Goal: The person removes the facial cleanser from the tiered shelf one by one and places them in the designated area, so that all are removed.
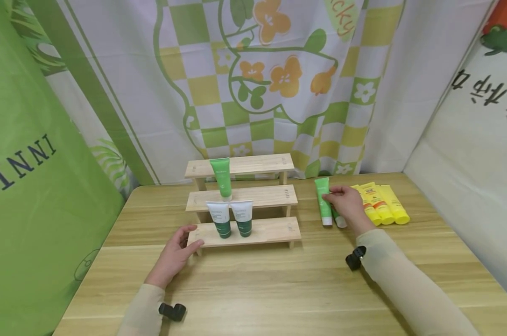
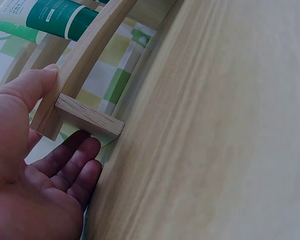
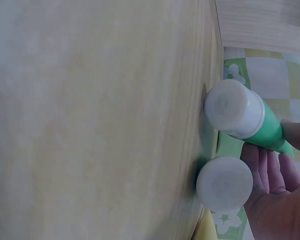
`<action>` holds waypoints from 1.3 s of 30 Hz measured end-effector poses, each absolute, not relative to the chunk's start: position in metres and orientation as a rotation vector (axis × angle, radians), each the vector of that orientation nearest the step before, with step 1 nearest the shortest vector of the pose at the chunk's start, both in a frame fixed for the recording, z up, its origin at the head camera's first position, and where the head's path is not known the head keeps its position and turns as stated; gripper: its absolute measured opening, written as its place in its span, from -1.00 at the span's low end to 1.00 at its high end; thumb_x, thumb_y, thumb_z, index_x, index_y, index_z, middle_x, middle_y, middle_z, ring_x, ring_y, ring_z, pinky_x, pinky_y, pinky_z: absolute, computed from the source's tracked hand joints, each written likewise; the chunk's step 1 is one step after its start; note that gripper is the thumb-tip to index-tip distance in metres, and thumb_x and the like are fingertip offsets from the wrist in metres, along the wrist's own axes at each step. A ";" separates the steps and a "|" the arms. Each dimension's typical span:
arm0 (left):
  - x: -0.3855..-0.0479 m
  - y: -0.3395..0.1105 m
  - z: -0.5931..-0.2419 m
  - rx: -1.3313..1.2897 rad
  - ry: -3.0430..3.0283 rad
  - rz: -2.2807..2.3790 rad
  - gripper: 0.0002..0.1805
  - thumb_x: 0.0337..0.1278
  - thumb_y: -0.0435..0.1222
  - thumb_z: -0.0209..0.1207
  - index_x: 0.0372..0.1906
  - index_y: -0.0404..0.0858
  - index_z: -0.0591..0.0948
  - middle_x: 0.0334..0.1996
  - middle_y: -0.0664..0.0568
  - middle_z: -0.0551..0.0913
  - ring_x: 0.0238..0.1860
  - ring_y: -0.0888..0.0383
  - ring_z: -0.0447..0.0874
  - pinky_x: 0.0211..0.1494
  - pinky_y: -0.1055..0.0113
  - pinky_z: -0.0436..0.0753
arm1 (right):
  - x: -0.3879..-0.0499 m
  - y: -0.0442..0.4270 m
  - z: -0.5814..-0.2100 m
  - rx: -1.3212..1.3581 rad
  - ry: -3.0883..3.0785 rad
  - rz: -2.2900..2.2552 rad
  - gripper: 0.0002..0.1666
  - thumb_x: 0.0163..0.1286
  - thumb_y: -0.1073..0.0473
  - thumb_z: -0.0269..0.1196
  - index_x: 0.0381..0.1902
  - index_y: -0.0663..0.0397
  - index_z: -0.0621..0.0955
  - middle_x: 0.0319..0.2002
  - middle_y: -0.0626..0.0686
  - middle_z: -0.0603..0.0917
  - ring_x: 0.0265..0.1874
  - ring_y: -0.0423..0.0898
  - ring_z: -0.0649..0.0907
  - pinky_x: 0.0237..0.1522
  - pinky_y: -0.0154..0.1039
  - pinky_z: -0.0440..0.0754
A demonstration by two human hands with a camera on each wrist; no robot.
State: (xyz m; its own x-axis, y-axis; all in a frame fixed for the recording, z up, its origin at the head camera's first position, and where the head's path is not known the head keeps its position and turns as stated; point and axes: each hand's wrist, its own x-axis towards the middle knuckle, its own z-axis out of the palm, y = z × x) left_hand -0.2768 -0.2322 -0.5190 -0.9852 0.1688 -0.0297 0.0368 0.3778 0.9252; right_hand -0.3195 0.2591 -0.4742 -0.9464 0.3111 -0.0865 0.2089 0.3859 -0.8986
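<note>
A bright green tube [image 1: 323, 200] with a white cap is being pinched by the right hand [image 1: 349, 204], to the right of a three-step wooden stand [image 1: 278, 227]; the thumb is being set on one side and the fingers [image 3: 262, 167] on the other, so they are being kept clamped on the tube. The cap is being pointed towards the person, and whether the tube is being held clear of the surface [image 1: 253, 289] cannot be told. A second capped tube [image 1: 341, 221] is lying just beside it, its body being largely hidden by the right hand. Farther right, several yellow tubes [image 1: 391, 205] are being grouped side by side on the surface. The left end of the lowest step is being gripped by the left hand [image 1: 175, 252], the thumb being rested on the board while the lower fingers [image 2: 85, 175] are being curled near the support under it. On that step two white-and-dark-green tubes [image 1: 242, 218] are being stood cap down, close together, and a green tube [image 1: 222, 177] is being stood cap down on the middle step. Behind the surface, a checked and flowered curtain [image 1: 278, 107] is being hung. Long pale sleeves [image 1: 398, 266] are being worn, with a small black device [image 1: 354, 259] being carried at each wrist.
</note>
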 end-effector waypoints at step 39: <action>-0.276 -0.230 -0.516 0.172 2.512 1.648 -0.24 0.14 0.09 0.30 0.34 -0.16 0.33 0.32 -0.24 0.37 0.40 -0.11 0.23 0.46 -0.04 0.14 | -0.331 0.250 -0.453 -0.279 -2.998 0.786 -0.58 0.23 0.14 0.23 -0.01 0.29 0.58 -0.06 0.27 0.63 -0.12 0.19 0.58 -0.07 0.08 0.51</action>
State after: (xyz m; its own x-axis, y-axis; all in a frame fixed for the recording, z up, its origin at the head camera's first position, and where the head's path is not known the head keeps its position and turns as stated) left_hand -0.2759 -0.2303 -0.5162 -0.9847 0.1675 -0.0478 0.0228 0.3962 0.9179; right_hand -0.3310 0.2498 -0.4533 -0.9835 0.1803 -0.0167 0.1653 0.8562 -0.4895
